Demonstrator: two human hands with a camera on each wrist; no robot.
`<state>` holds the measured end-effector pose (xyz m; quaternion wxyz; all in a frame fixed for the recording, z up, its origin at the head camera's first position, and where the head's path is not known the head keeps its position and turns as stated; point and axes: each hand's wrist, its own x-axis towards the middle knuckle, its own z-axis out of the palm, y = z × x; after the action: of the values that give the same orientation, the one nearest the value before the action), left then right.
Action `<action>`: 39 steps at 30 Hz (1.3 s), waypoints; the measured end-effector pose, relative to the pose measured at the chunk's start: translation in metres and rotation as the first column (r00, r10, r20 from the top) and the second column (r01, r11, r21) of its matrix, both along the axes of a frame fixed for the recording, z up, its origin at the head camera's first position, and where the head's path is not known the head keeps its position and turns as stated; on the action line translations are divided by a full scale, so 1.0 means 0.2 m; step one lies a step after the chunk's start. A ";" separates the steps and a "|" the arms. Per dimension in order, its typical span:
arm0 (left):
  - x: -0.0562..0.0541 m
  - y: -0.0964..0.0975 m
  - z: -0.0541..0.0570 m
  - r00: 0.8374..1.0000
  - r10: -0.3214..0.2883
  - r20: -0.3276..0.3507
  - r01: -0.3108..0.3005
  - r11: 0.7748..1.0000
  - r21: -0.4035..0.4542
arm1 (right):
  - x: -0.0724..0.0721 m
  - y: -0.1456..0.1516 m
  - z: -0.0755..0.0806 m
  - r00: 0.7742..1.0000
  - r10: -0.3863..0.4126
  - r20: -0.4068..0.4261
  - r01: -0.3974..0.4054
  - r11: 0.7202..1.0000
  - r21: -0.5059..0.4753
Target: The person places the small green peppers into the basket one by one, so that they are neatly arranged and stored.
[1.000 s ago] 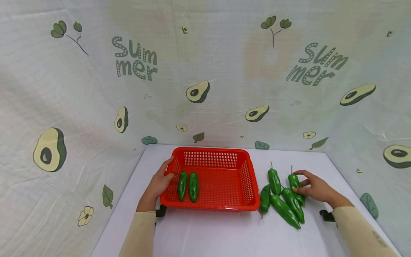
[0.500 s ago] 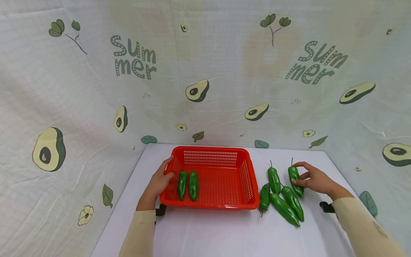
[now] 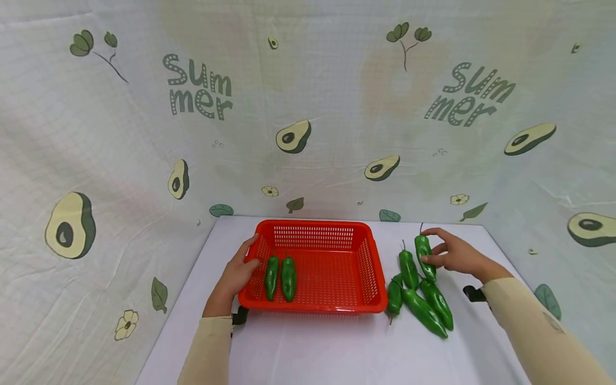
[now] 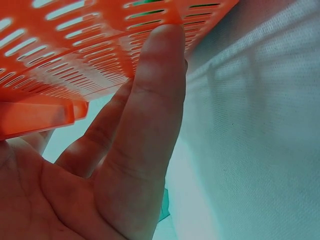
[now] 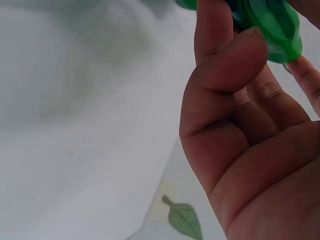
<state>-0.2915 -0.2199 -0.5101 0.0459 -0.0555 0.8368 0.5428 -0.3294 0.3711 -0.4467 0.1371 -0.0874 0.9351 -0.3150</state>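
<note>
At the left side of a red plastic basket [image 3: 332,309], my left hand [image 3: 238,274] grips the rim. In the left wrist view a finger [image 4: 145,100] lies against the basket's slotted wall [image 4: 105,40]. My right hand [image 3: 457,255] pinches a green pepper [image 3: 423,251] between thumb and fingers, stem pointing away. The right wrist view shows part of that green pepper [image 5: 275,30] among the curled fingers. Below and left of it lie several more peppers, among them a long pepper [image 3: 425,313] and one with its stem up [image 3: 408,269].
Two green peppers [image 3: 289,278] lie side by side in the basket's left part. The white table [image 3: 308,353] is backed by a hanging cloth [image 3: 332,96] printed with avocados and leaves, which also closes both sides.
My right hand has lifted the pepper from the right of the pile and carried it away from me, then left toward the basket. The left hand stays on the basket.
</note>
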 end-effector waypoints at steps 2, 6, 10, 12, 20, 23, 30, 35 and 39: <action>0.00 0.00 0.00 1.000 0.000 0.002 0.000 1.000 0.001 | -0.02 -0.04 0.02 1.000 0.000 0.008 0.000 1.000 -0.007; -0.01 0.00 0.00 1.000 -0.001 0.002 0.001 1.000 -0.006 | -0.05 -0.11 0.07 1.000 0.005 0.008 -0.005 1.000 -0.006; -0.01 -0.01 0.00 1.000 0.000 0.004 0.000 1.000 -0.006 | -0.07 -0.18 0.12 1.000 0.006 0.012 -0.005 0.999 -0.039; -0.01 -0.01 0.00 1.000 0.002 0.006 -0.001 1.000 -0.006 | -0.09 -0.21 0.14 1.000 0.000 0.018 0.001 0.998 -0.061; -0.01 -0.01 0.00 1.000 0.003 0.019 -0.003 1.000 -0.003 | -0.12 -0.37 0.17 0.999 0.034 0.000 -0.034 0.991 -0.130; -0.01 -0.01 -0.01 1.000 0.006 0.022 -0.006 1.000 0.002 | -0.13 -0.43 0.19 0.999 0.050 -0.012 -0.051 0.985 -0.163; -0.01 -0.01 -0.02 1.000 -0.001 0.012 0.001 1.000 0.021 | -0.16 -0.62 0.21 0.995 0.098 -0.033 -0.103 0.967 -0.232; 0.00 -0.01 -0.01 1.000 -0.007 0.010 0.007 1.000 0.010 | -0.17 -0.75 0.23 0.989 0.139 -0.042 -0.145 0.952 -0.268; 0.00 0.00 0.00 1.000 0.003 0.010 -0.003 1.000 0.010 | -0.17 -0.85 0.23 0.982 0.185 -0.044 -0.189 0.926 -0.326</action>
<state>-0.2915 -0.2193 -0.5109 0.0494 -0.0590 0.8338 0.5467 -0.3635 0.2003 -0.4006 0.1441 -0.1999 0.8575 -0.4516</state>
